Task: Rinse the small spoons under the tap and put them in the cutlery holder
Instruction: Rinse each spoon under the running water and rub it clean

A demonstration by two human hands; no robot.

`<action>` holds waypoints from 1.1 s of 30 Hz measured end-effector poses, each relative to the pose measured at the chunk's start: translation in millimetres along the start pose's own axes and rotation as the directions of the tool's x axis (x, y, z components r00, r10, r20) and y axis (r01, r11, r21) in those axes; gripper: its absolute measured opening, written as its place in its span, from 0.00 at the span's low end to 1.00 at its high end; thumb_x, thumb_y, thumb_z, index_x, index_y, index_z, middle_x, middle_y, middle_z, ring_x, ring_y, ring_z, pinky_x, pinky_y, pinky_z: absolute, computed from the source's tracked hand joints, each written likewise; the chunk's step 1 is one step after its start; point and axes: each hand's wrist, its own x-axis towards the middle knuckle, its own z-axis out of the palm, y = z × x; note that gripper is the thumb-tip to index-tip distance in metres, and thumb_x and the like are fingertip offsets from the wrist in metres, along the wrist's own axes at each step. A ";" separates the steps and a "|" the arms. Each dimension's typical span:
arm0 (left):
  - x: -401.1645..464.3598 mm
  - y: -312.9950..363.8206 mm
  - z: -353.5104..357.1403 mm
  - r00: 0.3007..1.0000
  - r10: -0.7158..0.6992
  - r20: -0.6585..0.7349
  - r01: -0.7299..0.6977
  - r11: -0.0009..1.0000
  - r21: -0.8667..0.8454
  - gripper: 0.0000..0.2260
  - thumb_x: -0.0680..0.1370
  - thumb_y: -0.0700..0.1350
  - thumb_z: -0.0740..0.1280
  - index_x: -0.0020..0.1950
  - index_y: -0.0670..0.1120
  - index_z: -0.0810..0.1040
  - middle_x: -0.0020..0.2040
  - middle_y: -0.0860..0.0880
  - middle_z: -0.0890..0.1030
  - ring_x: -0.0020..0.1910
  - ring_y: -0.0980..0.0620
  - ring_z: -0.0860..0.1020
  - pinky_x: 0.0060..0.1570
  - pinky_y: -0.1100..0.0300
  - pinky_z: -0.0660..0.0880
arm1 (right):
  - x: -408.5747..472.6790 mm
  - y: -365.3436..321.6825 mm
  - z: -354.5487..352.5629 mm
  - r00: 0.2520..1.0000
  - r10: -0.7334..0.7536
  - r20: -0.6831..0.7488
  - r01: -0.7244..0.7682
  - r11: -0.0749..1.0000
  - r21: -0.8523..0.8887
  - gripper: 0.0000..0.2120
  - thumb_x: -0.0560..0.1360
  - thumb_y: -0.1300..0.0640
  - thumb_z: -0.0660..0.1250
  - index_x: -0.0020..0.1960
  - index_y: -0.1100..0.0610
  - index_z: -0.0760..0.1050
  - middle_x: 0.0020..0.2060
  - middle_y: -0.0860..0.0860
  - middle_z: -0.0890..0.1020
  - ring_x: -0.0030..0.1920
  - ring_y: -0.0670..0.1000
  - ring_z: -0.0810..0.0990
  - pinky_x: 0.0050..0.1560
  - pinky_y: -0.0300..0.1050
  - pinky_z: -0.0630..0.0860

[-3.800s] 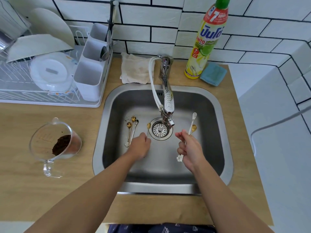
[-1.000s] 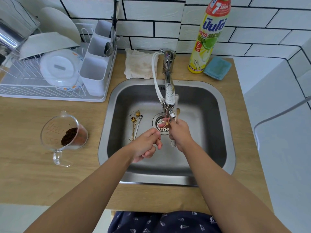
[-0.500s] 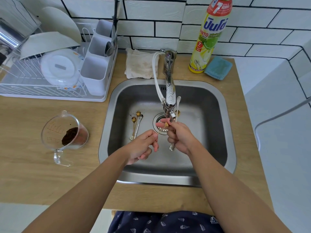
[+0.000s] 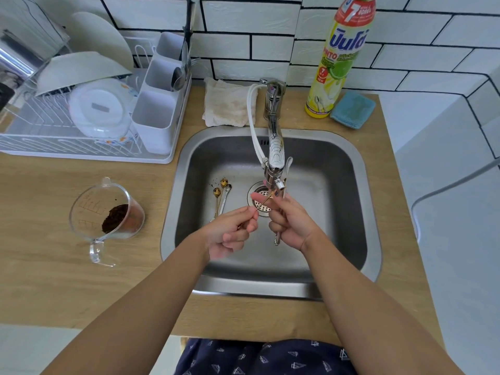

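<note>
Three spoons point(image 4: 221, 194) lie on the steel sink point(image 4: 351, 169) floor, left of the drain. Under the tap point(image 4: 276, 155) the left hand point(image 4: 230, 234) pinches a thin gold spoon point(image 4: 266, 200); the right hand point(image 4: 290, 226) curls round a white spoon point(image 4: 289, 165). Far left, the white holder point(image 4: 154, 115) – three compartments, cutlery in the middle one. A jug point(image 4: 107, 215) holds dark grounds.

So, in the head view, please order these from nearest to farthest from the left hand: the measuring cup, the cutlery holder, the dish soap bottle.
From the left hand:
1. Measuring cup, on the counter to its left.
2. Cutlery holder, farther back-left, at the dish rack's end.
3. Dish soap bottle, back-right, against the tiled wall.
</note>
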 end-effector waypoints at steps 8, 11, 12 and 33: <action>10.1 -2.5 13.1 0.966 0.193 -0.174 -0.055 0.807 0.588 0.14 0.86 0.49 0.55 0.51 0.43 0.75 0.31 0.49 0.73 0.22 0.54 0.67 0.23 0.62 0.63 | 7.0 13.0 9.9 0.934 -0.185 -0.306 0.022 0.884 -0.466 0.09 0.81 0.46 0.66 0.53 0.52 0.79 0.37 0.44 0.87 0.23 0.46 0.60 0.21 0.38 0.60; 12.6 -2.0 13.3 0.955 0.229 -0.189 -0.073 0.798 0.599 0.14 0.86 0.49 0.54 0.50 0.43 0.74 0.32 0.48 0.73 0.20 0.55 0.65 0.21 0.63 0.60 | 3.3 13.2 12.0 0.963 -0.170 -0.208 0.044 0.863 -0.503 0.08 0.75 0.50 0.74 0.52 0.48 0.78 0.29 0.42 0.76 0.25 0.44 0.64 0.23 0.38 0.61; 12.7 -3.4 12.6 0.957 0.227 -0.180 -0.074 0.793 0.605 0.14 0.86 0.49 0.55 0.50 0.43 0.74 0.32 0.48 0.73 0.20 0.55 0.64 0.21 0.63 0.60 | 3.8 10.2 11.7 0.956 -0.188 -0.223 0.046 0.852 -0.522 0.08 0.75 0.51 0.75 0.51 0.49 0.79 0.29 0.41 0.76 0.24 0.43 0.65 0.23 0.37 0.62; 39.9 -3.2 0.1 0.929 0.240 -0.280 -0.072 0.862 0.502 0.16 0.80 0.57 0.67 0.45 0.45 0.83 0.28 0.52 0.74 0.22 0.56 0.67 0.21 0.65 0.62 | -0.2 -11.4 7.7 0.892 -0.204 -0.404 -0.031 0.863 -0.504 0.09 0.82 0.50 0.66 0.47 0.53 0.80 0.24 0.43 0.80 0.23 0.46 0.60 0.21 0.37 0.58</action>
